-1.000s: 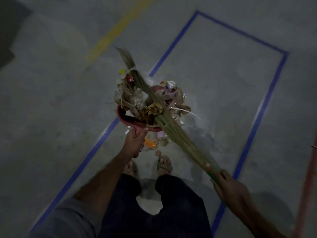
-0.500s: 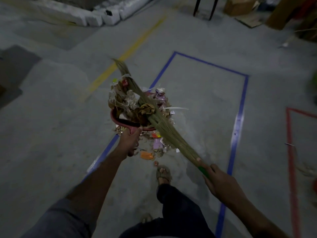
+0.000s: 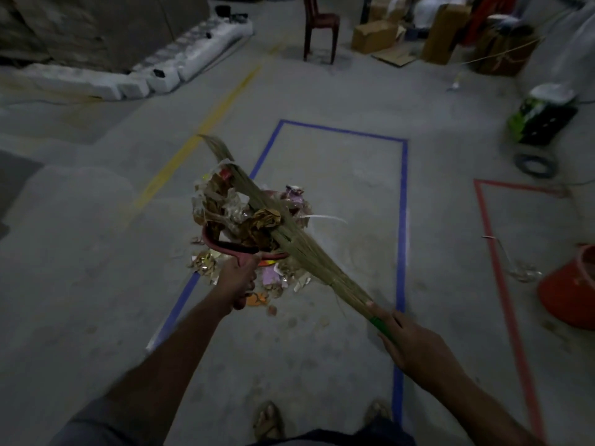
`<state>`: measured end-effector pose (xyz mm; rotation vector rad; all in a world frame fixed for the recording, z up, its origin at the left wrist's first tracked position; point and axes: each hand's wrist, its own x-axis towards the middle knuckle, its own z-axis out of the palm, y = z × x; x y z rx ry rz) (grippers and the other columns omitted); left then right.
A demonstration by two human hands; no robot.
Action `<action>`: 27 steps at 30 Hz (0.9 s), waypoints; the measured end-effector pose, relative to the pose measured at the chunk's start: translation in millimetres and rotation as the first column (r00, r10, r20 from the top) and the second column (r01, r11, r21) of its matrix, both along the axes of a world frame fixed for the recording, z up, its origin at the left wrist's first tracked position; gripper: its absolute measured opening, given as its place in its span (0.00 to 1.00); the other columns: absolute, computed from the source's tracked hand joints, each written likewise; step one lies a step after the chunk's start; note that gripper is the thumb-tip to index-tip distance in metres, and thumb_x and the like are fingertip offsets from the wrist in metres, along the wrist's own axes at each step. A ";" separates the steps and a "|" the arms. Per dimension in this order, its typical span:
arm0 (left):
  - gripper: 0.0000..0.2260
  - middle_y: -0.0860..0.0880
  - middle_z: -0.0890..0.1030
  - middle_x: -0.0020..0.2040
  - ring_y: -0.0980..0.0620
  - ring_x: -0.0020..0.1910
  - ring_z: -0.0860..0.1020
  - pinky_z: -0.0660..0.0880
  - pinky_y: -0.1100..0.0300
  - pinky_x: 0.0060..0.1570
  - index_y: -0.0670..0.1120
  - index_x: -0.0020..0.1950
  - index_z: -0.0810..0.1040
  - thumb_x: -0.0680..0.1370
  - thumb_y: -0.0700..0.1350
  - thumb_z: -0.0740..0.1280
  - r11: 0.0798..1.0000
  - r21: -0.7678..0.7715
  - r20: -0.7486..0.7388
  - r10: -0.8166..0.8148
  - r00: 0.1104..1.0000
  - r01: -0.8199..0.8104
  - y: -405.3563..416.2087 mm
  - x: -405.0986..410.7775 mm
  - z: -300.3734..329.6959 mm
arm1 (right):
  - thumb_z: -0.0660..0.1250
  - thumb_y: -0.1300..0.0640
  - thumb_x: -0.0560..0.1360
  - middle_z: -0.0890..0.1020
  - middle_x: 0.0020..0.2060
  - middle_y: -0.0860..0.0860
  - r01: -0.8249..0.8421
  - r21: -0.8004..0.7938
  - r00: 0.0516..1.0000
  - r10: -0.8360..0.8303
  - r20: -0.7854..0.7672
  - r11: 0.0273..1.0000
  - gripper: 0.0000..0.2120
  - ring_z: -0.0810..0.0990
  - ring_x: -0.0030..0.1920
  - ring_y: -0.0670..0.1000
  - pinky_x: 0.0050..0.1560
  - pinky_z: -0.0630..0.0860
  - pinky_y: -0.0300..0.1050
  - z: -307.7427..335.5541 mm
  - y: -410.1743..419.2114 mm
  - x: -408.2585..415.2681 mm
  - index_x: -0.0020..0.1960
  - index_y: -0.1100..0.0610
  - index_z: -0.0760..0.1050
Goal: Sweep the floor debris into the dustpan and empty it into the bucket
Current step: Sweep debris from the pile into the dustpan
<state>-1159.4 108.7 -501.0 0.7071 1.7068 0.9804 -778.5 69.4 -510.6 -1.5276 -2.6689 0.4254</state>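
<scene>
The left hand (image 3: 238,281) grips the heaped red plastic dustpan (image 3: 225,244) while the right hand (image 3: 415,346) grasps the straw broom (image 3: 309,249) pressed across its debris (image 3: 238,210).

Loaded dustpan (image 3: 225,244) in left hand (image 3: 236,281), broom (image 3: 309,252) in right hand (image 3: 415,346).

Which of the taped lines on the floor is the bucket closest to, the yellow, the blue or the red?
The red line: the orange bucket sits just right of it, while the blue line and yellow line lie farther left.
</scene>
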 end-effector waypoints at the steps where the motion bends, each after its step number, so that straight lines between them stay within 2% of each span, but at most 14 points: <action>1: 0.17 0.51 0.65 0.27 0.55 0.20 0.61 0.57 0.65 0.26 0.45 0.42 0.72 0.80 0.57 0.68 1.000 -0.006 -0.002 -0.010 1.000 0.010 2.3 16.5 1.7 | 0.67 0.50 0.77 0.77 0.43 0.49 0.012 0.000 1.000 -0.012 0.014 1.000 0.41 0.72 0.27 0.47 0.24 0.75 0.42 -0.7 -0.6 17.1 0.81 0.43 0.46; 6: 0.15 0.49 0.66 0.27 0.55 0.20 0.64 0.60 0.64 0.24 0.42 0.49 0.76 0.81 0.54 0.67 0.994 0.046 -0.026 -0.097 0.995 0.098 28.2 119.7 -2.1 | 0.67 0.53 0.77 0.77 0.41 0.50 0.072 -0.008 0.997 -0.072 -0.037 0.997 0.40 0.73 0.28 0.48 0.26 0.74 0.45 -0.7 -2.1 121.4 0.81 0.43 0.49; 10: 0.17 0.47 0.65 0.29 0.53 0.23 0.63 0.59 0.60 0.29 0.46 0.38 0.72 0.81 0.55 0.67 0.982 0.030 -0.009 -0.187 0.982 0.187 54.8 226.2 -10.2 | 0.64 0.51 0.77 0.74 0.39 0.48 0.163 0.017 0.986 -0.163 0.022 0.987 0.38 0.71 0.29 0.49 0.27 0.73 0.47 8.5 -7.9 221.7 0.81 0.41 0.48; 12: 0.17 0.49 0.65 0.27 0.53 0.23 0.62 0.58 0.60 0.29 0.47 0.37 0.72 0.80 0.56 0.68 0.973 0.012 0.023 -0.230 0.973 0.230 69.4 280.4 -16.1 | 0.64 0.50 0.76 0.74 0.39 0.49 0.217 0.009 0.975 -0.217 0.044 0.976 0.38 0.73 0.29 0.51 0.27 0.72 0.49 10.3 -11.5 269.7 0.81 0.41 0.49; 14: 0.17 0.49 0.65 0.28 0.53 0.24 0.62 0.57 0.59 0.30 0.46 0.39 0.73 0.79 0.56 0.69 0.959 0.013 0.045 -0.284 0.958 0.283 82.1 333.3 -17.8 | 0.66 0.51 0.75 0.75 0.40 0.50 0.252 0.022 0.966 -0.253 0.057 0.967 0.38 0.74 0.30 0.53 0.26 0.72 0.50 14.7 -17.4 314.6 0.80 0.42 0.52; 17: 0.15 0.47 0.63 0.30 0.53 0.24 0.60 0.57 0.60 0.28 0.44 0.44 0.71 0.81 0.54 0.67 0.930 0.051 0.067 -0.367 0.928 0.364 96.5 407.4 -13.1 | 0.74 0.53 0.71 0.74 0.40 0.49 0.324 0.025 0.943 -0.325 0.065 0.946 0.40 0.73 0.27 0.51 0.22 0.65 0.45 26.5 -25.7 374.4 0.78 0.45 0.60; 19: 0.14 0.48 0.62 0.30 0.53 0.24 0.60 0.57 0.60 0.27 0.44 0.44 0.72 0.82 0.53 0.66 0.905 0.048 0.075 -0.426 0.902 0.423 106.7 453.1 -8.4 | 0.74 0.53 0.71 0.74 0.41 0.49 0.382 0.010 0.920 -0.381 0.089 0.924 0.42 0.72 0.27 0.51 0.23 0.62 0.44 29.1 -32.2 409.6 0.79 0.43 0.58; 22: 0.13 0.49 0.63 0.29 0.54 0.23 0.60 0.59 0.62 0.24 0.44 0.43 0.76 0.83 0.52 0.65 0.862 0.029 0.049 -0.506 0.861 0.505 126.7 515.5 -4.7 | 0.73 0.52 0.71 0.74 0.41 0.48 0.480 -0.019 0.876 -0.478 0.070 0.877 0.44 0.72 0.25 0.51 0.21 0.63 0.44 27.3 -37.8 455.7 0.80 0.40 0.53; 24: 0.14 0.49 0.64 0.29 0.54 0.23 0.61 0.61 0.62 0.23 0.42 0.46 0.76 0.83 0.52 0.65 0.841 0.019 0.041 -0.541 0.840 0.540 142.7 556.6 -7.2 | 0.69 0.50 0.72 0.74 0.41 0.48 0.535 -0.057 0.845 -0.532 0.054 0.843 0.45 0.73 0.26 0.50 0.22 0.63 0.43 24.2 -38.7 483.7 0.79 0.36 0.46; 26: 0.14 0.50 0.64 0.28 0.55 0.21 0.62 0.61 0.63 0.21 0.40 0.49 0.76 0.83 0.51 0.66 0.819 0.014 0.043 -0.574 0.818 0.574 160.4 598.1 -11.6 | 0.67 0.49 0.74 0.74 0.41 0.48 0.579 -0.049 0.816 -0.577 0.045 0.814 0.44 0.75 0.28 0.51 0.24 0.67 0.45 18.0 -37.5 512.0 0.78 0.33 0.41; 27: 0.14 0.49 0.64 0.28 0.56 0.21 0.62 0.61 0.63 0.21 0.40 0.48 0.76 0.83 0.51 0.65 0.804 0.011 0.041 -0.594 0.803 0.594 169.7 618.9 -15.0 | 0.67 0.49 0.74 0.73 0.40 0.48 0.594 -0.040 0.804 -0.593 0.042 0.803 0.44 0.74 0.28 0.52 0.23 0.69 0.46 16.0 -35.0 525.2 0.79 0.34 0.43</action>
